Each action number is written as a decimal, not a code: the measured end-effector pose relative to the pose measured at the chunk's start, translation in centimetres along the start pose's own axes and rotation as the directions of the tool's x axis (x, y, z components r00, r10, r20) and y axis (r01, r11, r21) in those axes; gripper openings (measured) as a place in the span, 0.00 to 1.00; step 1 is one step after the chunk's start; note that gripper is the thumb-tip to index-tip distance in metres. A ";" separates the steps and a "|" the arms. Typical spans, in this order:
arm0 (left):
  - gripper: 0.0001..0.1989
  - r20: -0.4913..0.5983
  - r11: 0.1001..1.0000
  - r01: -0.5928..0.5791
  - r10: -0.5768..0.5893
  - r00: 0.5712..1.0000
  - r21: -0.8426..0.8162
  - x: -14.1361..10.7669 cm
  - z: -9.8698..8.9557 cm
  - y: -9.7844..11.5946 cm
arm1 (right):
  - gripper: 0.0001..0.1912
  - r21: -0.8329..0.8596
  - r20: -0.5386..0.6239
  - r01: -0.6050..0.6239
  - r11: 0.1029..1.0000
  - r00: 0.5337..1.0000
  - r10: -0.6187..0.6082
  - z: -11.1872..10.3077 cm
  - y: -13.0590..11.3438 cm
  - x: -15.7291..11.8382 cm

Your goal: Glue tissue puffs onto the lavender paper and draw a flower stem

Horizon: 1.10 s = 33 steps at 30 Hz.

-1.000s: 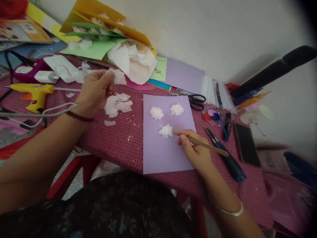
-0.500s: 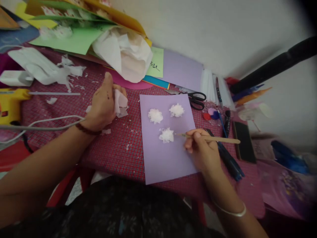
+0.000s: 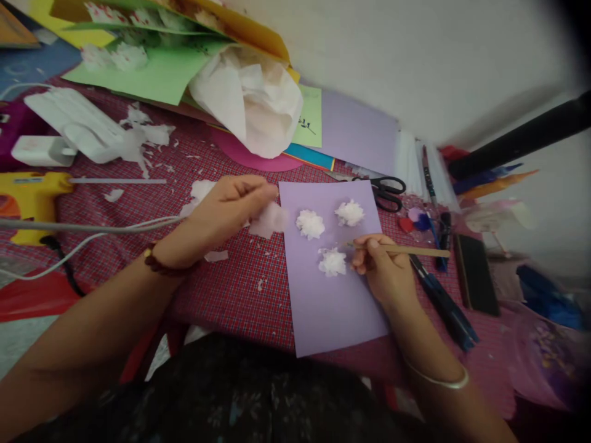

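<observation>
The left hand (image 3: pixel 220 208) pinches thin white tissue paper (image 3: pixel 268 223), best lightly, while the right hand (image 3: pixel 389 275) clasps a slim tan wooden stick (image 3: pixel 427 252).

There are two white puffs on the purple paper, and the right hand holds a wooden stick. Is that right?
Not two: the head view shows three white puffs on the purple paper. The right hand does hold a wooden stick.

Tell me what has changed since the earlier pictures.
The left hand has come right and nearer the person, to the left edge of the purple sheet, with a thin white paper piece at its fingers. The right hand has drawn the tip of the wooden stick off the nearest white tuft. All three tufts keep their places on the sheet.
</observation>
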<state>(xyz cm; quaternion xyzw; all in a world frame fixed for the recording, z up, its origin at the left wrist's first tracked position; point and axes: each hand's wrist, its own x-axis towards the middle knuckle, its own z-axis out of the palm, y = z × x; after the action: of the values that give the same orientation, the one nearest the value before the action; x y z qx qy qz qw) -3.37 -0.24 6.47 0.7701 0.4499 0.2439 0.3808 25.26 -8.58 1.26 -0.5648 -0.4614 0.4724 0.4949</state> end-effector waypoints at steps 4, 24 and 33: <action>0.12 0.361 0.965 -0.193 0.119 0.925 0.178 -0.5 -0.1 0.5 | 0.10 -0.037 -0.016 0.003 0.999 1.000 -0.003 -0.3 -0.1 -0.4; 0.15 0.492 0.883 -0.272 0.055 0.869 0.382 -0.1 0.8 -0.5 | 0.09 0.022 -0.032 0.074 0.997 0.997 -0.073 -0.7 -0.1 -0.4; 0.10 0.552 0.886 -0.273 0.023 0.834 0.376 -0.4 2.3 -0.5 | 0.11 -0.076 -0.007 0.133 0.988 0.991 -0.134 -0.9 -0.1 -0.6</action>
<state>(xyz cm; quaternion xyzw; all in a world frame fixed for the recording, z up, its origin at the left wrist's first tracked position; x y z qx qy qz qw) -2.16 -1.24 4.66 0.9060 0.3069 -0.0576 0.2860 26.04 -9.31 1.42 -0.5538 -0.5125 0.4171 0.5066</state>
